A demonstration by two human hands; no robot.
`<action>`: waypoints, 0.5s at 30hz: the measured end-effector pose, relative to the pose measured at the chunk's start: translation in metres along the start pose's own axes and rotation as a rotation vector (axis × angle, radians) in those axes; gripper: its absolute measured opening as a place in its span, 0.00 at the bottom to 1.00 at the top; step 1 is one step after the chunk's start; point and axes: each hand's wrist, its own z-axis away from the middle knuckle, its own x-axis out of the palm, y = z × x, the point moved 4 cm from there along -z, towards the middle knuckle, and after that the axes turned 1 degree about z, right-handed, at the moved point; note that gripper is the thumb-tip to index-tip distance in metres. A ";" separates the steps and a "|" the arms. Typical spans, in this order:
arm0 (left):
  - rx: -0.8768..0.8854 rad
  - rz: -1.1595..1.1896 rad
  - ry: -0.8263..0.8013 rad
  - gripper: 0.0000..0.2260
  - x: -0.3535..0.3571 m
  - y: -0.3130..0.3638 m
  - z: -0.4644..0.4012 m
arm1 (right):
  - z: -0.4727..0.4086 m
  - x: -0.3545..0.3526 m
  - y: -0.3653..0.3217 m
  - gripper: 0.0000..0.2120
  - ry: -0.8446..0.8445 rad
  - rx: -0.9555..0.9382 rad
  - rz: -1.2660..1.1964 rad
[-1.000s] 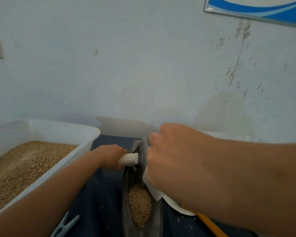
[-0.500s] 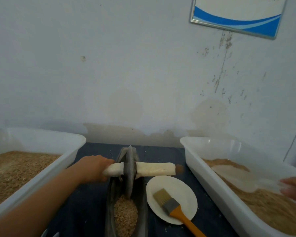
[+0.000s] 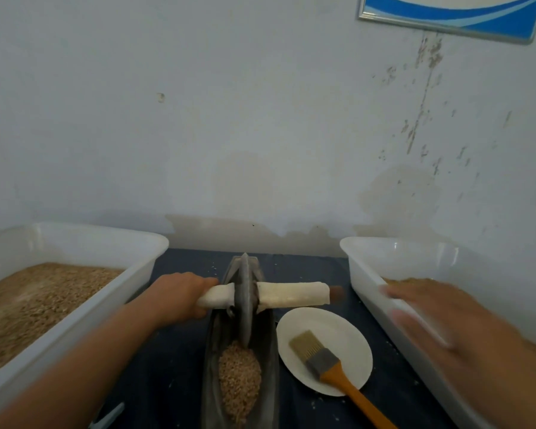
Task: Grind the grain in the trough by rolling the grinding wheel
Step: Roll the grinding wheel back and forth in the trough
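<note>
A dark metal boat-shaped trough (image 3: 268, 360) lies on the dark blue table, pointing away from me. A heap of tan grain (image 3: 239, 379) fills its near half. The grey grinding wheel (image 3: 245, 301) stands upright in the far half, with a cloth-wrapped axle handle (image 3: 294, 293) sticking out on both sides. My left hand (image 3: 180, 297) grips the left end of that handle. My right hand (image 3: 440, 317) is blurred, fingers straight, over the near rim of the right tub and apart from the handle.
A white tub (image 3: 75, 246) of whole grain stands at the left. Another white tub (image 3: 372, 274) with finer brown meal stands at the right. A round white plate (image 3: 350, 332) carries a brush (image 3: 331, 366) with an orange handle beside the trough. A wall rises behind.
My right hand left the wheel's right handle, swung out to the right tub, and now moves back leftward over its rim. My left hand kept its grip; the wheel stayed near the far end.
</note>
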 end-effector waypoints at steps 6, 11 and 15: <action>0.002 -0.012 0.097 0.17 0.001 0.005 0.011 | -0.051 0.127 -0.031 0.24 -0.310 -0.125 0.122; 0.053 0.111 0.251 0.25 0.008 0.005 0.033 | -0.056 0.154 -0.022 0.28 -0.370 -0.163 0.101; 0.060 0.150 0.221 0.29 0.016 0.003 0.055 | -0.062 0.144 -0.032 0.21 -0.396 -0.204 0.105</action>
